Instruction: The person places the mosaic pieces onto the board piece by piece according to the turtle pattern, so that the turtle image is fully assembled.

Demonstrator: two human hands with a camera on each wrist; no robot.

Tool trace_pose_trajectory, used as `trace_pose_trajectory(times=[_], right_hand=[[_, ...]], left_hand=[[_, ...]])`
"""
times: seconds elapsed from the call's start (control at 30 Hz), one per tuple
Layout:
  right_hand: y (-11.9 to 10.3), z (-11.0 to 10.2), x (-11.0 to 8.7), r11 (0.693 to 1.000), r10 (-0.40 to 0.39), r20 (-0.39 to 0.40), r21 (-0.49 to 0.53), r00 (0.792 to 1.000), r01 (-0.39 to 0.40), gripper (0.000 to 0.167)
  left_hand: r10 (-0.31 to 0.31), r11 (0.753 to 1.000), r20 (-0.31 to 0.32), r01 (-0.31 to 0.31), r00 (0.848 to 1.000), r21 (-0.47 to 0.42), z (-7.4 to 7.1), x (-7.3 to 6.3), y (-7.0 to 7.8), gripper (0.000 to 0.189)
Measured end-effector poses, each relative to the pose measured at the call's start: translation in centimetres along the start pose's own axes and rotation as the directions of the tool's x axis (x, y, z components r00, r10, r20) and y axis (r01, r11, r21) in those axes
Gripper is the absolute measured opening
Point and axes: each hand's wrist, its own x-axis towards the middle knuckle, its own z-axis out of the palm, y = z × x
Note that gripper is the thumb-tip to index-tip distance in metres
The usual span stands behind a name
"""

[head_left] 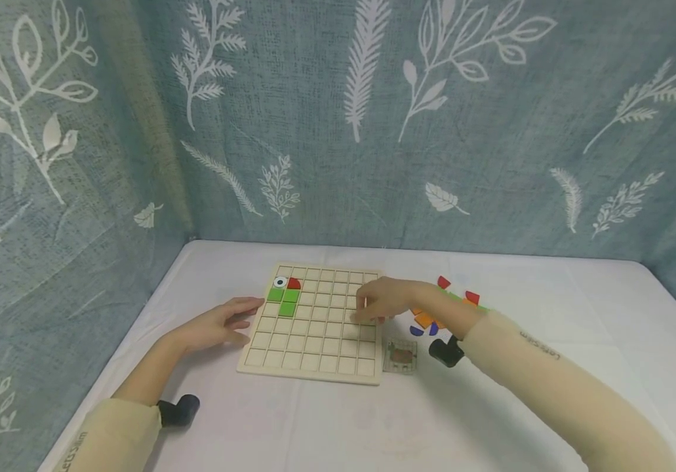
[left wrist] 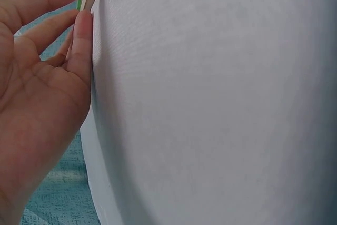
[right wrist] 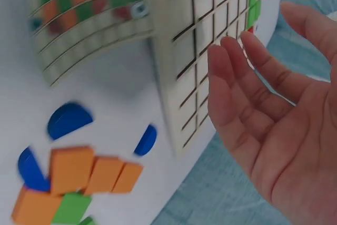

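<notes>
A pale wooden grid board [head_left: 321, 341] lies on the table. Near its far left corner sit a white eye tile [head_left: 280, 282], a red quarter-round tile [head_left: 294, 284] and several green square tiles [head_left: 287, 309]. My left hand [head_left: 214, 326] rests at the board's left edge, fingertips touching the rim. Over the right side of the board hovers my right hand [head_left: 386, 298], its fingers loosely bent. In the right wrist view nothing shows between the thumb and fingers of that hand [right wrist: 279, 104].
A pattern card [head_left: 401, 356] with a coloured picture lies against the board's right side. Beyond it are loose orange squares [right wrist: 71, 169], blue half-rounds [right wrist: 69, 120], and green and red pieces [head_left: 472, 297], partly behind my right forearm. A leaf-patterned curtain [head_left: 326, 131] hangs behind the white table [head_left: 338, 419].
</notes>
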Motion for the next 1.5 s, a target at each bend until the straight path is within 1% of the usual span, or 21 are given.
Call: trace_pose_trajectory(times=[0.17, 0.27, 0.37, 0.47, 0.53, 0.7, 0.77, 0.8, 0.87, 0.93, 1.07, 1.13, 1.2, 1.3, 1.37, 1.5], right_hand=[[1.7, -0.2, -1.4, 1.0, 0.013, -0.094, -0.019, 0.996, -0.015, 0.023], [2.9, -0.2, -2.3, 1.0, 0.015, -0.145, -0.022, 0.989, -0.019, 0.024], [4.1, -0.2, -3.2, 0.998, 0.024, -0.192, -0.05, 0.981, -0.034, 0.024], [5.4, -0.1, -4.0, 0.995, 0.033, -0.223, -0.081, 0.974, -0.052, 0.024], [6.3, 0.0, -4.5, 0.994, 0.03, -0.237, -0.094, 0.971, -0.054, 0.024], [8.1, 0.7, -6.0, 0.998, 0.042, -0.246, -0.027, 0.968, -0.051, 0.021], [8.6, 0.9, -6.7, 0.999, 0.047, -0.258, -0.007, 0.965, -0.05, 0.019], [8.8, 1.1, -7.0, 0.998, 0.053, -0.263, -0.002, 0.963, -0.055, 0.019], [9.3, 1.4, -7.7, 0.998, 0.045, -0.289, -0.03, 0.956, -0.056, 0.019], [9.6, 1.7, -8.4, 0.995, 0.063, -0.305, -0.053, 0.95, -0.083, 0.019], [10.5, 2.4, -9.8, 0.987, 0.105, -0.344, -0.076, 0.933, -0.139, 0.027], [10.8, 2.7, -10.4, 0.985, 0.102, -0.373, -0.09, 0.922, -0.145, 0.03], [11.1, 2.9, -10.8, 0.983, 0.108, -0.395, -0.093, 0.912, -0.156, 0.031], [11.3, 3.2, -11.2, 0.974, 0.147, -0.416, -0.097, 0.897, -0.205, 0.027], [11.2, 3.4, -11.5, 0.959, 0.2, -0.418, -0.102, 0.886, -0.265, 0.025], [10.5, 3.9, -11.9, 0.912, 0.293, -0.415, -0.149, 0.861, -0.383, 0.028]], left_hand=[[0.007, 1.0, 0.001, -0.007, 1.0, 0.002, 0.0, 0.1, -0.1, 0.075], [0.004, 1.0, -0.001, -0.004, 1.0, 0.008, 0.1, 0.1, -0.1, 0.075], [-0.005, 1.0, -0.007, 0.005, 1.0, 0.018, 0.1, 0.1, 0.0, 0.075], [-0.012, 1.0, -0.012, 0.012, 1.0, 0.026, 0.1, 0.1, 0.0, 0.075], [-0.007, 1.0, -0.01, 0.007, 1.0, 0.027, 0.0, 0.1, -0.1, 0.075], [0.014, 1.0, -0.006, -0.014, 1.0, 0.023, 0.0, 0.1, -0.2, 0.075], [0.013, 1.0, -0.007, -0.012, 1.0, 0.026, 0.0, 0.1, -0.2, 0.075], [0.01, 0.999, -0.009, -0.01, 1.0, 0.03, 0.0, 0.1, -0.1, 0.075], [-0.003, 0.999, -0.013, 0.003, 1.0, 0.037, 0.1, 0.1, -0.1, 0.075], [-0.01, 0.999, -0.015, 0.01, 1.0, 0.045, 0.1, 0.1, 0.0, 0.075], [-0.017, 0.999, -0.014, 0.018, 1.0, 0.041, 0.1, 0.1, 0.2, 0.075], [-0.016, 0.999, -0.012, 0.017, 1.0, 0.037, 0.1, 0.0, 0.3, 0.075], [-0.016, 0.999, -0.011, 0.017, 1.0, 0.029, 0.0, 0.0, 0.3, 0.075], [-0.008, 1.0, -0.004, 0.008, 1.0, 0.022, 0.0, 0.0, 0.2, 0.075], [-0.002, 1.0, -0.001, 0.002, 1.0, 0.02, 0.0, 0.0, 0.2, 0.075], [-0.004, 1.0, 0.001, 0.004, 1.0, 0.023, 0.0, 0.1, 0.2, 0.075]])
